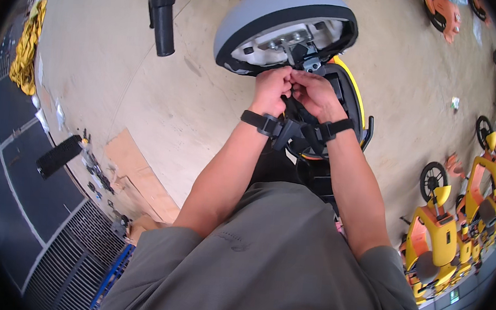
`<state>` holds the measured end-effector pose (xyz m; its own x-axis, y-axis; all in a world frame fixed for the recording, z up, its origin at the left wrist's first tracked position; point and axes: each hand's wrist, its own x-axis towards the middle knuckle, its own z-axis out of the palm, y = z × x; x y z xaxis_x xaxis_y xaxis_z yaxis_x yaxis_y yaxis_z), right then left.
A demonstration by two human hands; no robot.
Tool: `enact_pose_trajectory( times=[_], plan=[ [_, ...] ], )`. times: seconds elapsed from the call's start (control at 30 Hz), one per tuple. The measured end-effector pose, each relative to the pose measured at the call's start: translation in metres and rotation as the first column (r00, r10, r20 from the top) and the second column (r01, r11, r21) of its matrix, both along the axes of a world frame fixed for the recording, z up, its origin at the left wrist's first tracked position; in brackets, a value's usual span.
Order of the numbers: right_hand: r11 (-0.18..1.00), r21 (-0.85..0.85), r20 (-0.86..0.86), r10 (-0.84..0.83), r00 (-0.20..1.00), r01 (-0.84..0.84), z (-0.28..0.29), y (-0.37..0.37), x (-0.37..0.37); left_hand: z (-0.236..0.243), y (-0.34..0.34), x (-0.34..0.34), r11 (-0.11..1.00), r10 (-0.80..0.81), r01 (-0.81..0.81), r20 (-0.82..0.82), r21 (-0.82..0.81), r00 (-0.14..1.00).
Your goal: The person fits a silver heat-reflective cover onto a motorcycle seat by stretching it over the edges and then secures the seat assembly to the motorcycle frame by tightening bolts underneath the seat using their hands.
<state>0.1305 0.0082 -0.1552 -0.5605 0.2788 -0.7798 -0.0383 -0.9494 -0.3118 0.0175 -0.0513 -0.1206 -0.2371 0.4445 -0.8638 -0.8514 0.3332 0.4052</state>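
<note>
A grey scooter seat is tilted up in front of me, its white underside and metal bracket facing me. Just below its black rim, my left hand and my right hand meet, fingertips pinched together. What they hold, if anything, is hidden by the fingers. Close to my right fingers is a metal hinge piece under the seat. The scooter's black and yellow body lies beyond and to the right of my right hand. Black straps with small devices circle both wrists.
A black handlebar grip stands at the upper left. Several yellow and orange scooters line the right side. Flat cardboard lies on the floor at left, near loose parts, a black ribbed piece and yellow cloth or sheeting.
</note>
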Motion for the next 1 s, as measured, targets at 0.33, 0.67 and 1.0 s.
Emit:
enact_pose_trajectory(
  times=[0.33, 0.67, 1.0],
  plan=[
    [0.993, -0.044, -0.083, -0.113, 0.99, 0.11, -0.003, 0.001, -0.01, 0.005, 0.006, -0.014, 0.983, -0.114, 0.111, -0.015, -0.145, 0.993],
    [0.892, 0.451, 0.141, -0.081, 0.987, 0.008, 0.008, -0.005, -0.01, -0.007, 0.016, -0.027, 0.919, -0.259, 0.316, 0.244, -0.235, 0.935],
    [0.966, 0.231, 0.079, 0.099, 0.992, -0.115, -0.007, 0.0, 0.005, -0.019, 0.011, -0.034, 0.915, -0.263, 0.375, 0.485, -0.151, 0.834]
  ],
)
